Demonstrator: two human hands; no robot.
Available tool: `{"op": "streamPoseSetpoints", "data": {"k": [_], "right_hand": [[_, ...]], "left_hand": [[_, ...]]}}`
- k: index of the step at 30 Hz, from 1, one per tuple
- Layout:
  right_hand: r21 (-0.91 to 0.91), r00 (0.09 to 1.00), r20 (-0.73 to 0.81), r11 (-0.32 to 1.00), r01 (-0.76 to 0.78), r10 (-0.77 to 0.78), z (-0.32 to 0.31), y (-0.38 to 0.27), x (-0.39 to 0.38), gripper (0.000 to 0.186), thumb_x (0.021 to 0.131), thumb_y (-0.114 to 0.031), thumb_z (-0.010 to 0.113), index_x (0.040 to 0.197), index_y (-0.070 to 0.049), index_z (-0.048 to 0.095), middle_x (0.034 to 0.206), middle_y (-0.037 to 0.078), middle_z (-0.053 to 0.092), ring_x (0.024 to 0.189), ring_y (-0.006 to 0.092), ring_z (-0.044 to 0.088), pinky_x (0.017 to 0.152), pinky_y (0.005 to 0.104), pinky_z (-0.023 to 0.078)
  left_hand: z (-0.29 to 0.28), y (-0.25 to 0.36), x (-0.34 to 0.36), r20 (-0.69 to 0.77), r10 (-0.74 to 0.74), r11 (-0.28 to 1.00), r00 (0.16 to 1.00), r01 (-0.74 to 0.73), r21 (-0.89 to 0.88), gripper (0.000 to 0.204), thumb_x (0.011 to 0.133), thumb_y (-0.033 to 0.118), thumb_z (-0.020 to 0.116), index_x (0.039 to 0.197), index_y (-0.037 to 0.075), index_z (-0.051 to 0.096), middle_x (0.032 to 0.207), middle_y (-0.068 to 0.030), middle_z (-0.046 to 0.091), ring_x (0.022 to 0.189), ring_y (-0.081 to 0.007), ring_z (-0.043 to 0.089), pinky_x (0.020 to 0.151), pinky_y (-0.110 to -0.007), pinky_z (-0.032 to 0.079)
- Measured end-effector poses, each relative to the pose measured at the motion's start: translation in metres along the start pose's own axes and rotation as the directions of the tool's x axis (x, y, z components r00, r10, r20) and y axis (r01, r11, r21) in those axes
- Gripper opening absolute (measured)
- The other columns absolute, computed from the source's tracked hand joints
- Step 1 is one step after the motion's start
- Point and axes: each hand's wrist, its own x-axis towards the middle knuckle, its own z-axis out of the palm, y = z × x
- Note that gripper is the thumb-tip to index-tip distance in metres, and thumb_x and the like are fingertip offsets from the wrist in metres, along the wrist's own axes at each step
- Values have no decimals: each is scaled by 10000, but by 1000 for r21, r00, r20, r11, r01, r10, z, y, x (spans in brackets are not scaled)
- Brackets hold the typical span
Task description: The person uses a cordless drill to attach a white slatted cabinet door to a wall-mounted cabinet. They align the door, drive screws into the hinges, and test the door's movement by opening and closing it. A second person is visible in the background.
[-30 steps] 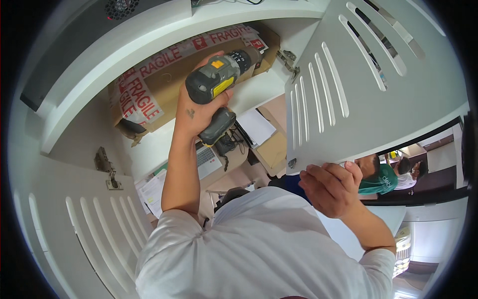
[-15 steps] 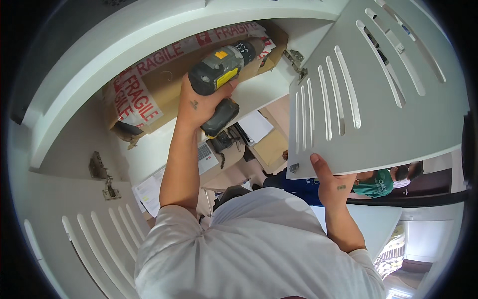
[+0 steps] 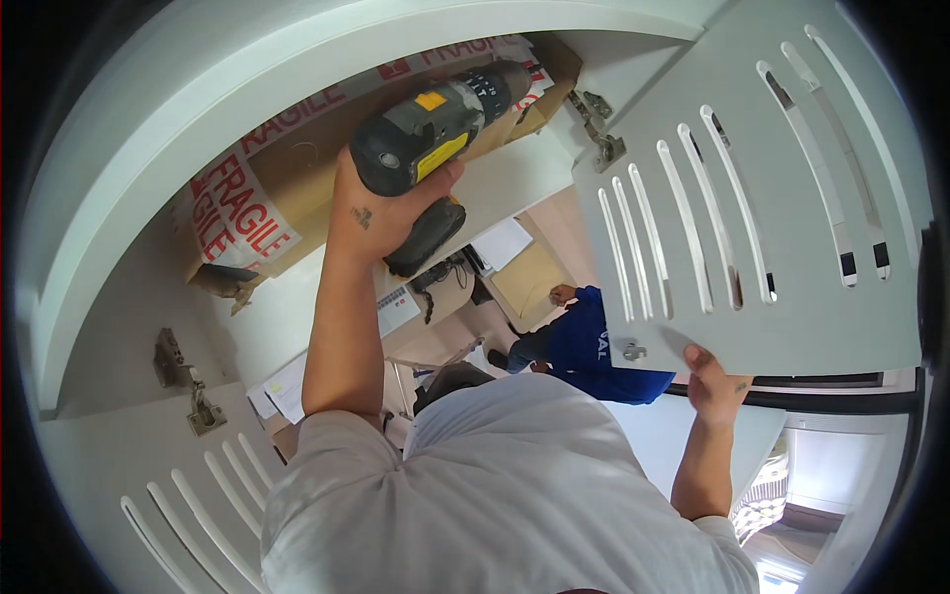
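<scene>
My left hand (image 3: 381, 213) is wrapped round the handle of a black and grey cordless drill (image 3: 421, 139) with yellow patches. The drill's chuck points up and to the right, in front of a taped cardboard box (image 3: 322, 193) inside the cabinet. At the right, my right hand (image 3: 717, 386) grips the lower edge of a pale grey slotted cabinet door (image 3: 688, 342), thumb on its near face. A small metal fitting (image 3: 633, 351) sits at that door's corner. A metal hinge (image 3: 602, 139) joins the door to the cabinet side.
Another slotted door (image 3: 104, 465) hangs at the lower left on its hinge (image 3: 193, 386). A white arched cabinet edge (image 3: 129, 168) curves overhead. Below, a person in a blue top (image 3: 584, 342) is near a desk (image 3: 529, 282) with papers; a white surface (image 3: 668, 436) lies under my right arm.
The right door has swung a little further to the right with my right hand on it. The drill has shifted slightly left. More of the person in blue shows; the green shirt is out of sight.
</scene>
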Motion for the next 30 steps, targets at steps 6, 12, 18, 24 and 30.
{"op": "streamPoseSetpoints", "data": {"k": [6, 12, 18, 24, 30], "right_hand": [[295, 944, 92, 897, -330, 318, -57, 41, 22, 779, 752, -76, 789, 1452, 22, 460, 1286, 117, 612, 1180, 259, 591, 1040, 415, 450], [342, 959, -46, 907, -248, 279, -70, 62, 45, 784, 789, -53, 760, 1489, 43, 420, 1444, 156, 538, 1321, 298, 530, 1155, 433, 359], [355, 908, -223, 897, -263, 354, -69, 75, 48, 545, 899, -33, 712, 1401, 26, 510, 1369, 130, 605, 1264, 232, 576, 1113, 386, 413], [348, 839, -413, 912, -215, 355, -47, 70, 56, 430, 937, -75, 708, 1326, 15, 550, 1250, 110, 646, 1176, 191, 604, 1037, 339, 466], [-443, 623, -615, 865, 234, -483, -5, 17, 40, 300, 935, -39, 687, 1210, 25, 587, 1189, 161, 647, 1098, 231, 620, 991, 384, 470]], "left_hand": [[1, -1, -2, -10, -17, 999, 1000, 17, -35, 326, 793, 63, 812, 1088, -27, 706, 948, -92, 746, 794, -136, 665, 749, -315, 559], [-2, 0, -8, -12, 24, 1000, 1000, -24, -8, 325, 800, 50, 803, 1102, -21, 706, 962, -88, 746, 823, -134, 669, 770, -307, 556], [-6, 2, -8, 33, 9, 1000, 999, -10, 18, 354, 804, 61, 811, 1130, -22, 699, 993, -88, 754, 850, -133, 676, 786, -301, 556], [-6, 2, -10, -3, 61, 998, 998, -61, -6, 347, 813, 50, 807, 1133, -22, 695, 993, -85, 751, 850, -132, 678, 765, -296, 566], [-18, 22, -21, -23, 77, 970, 997, -80, -228, 408, 841, 79, 741, 1223, -14, 631, 1038, -166, 714, 765, -196, 650, 644, -308, 545]]}}
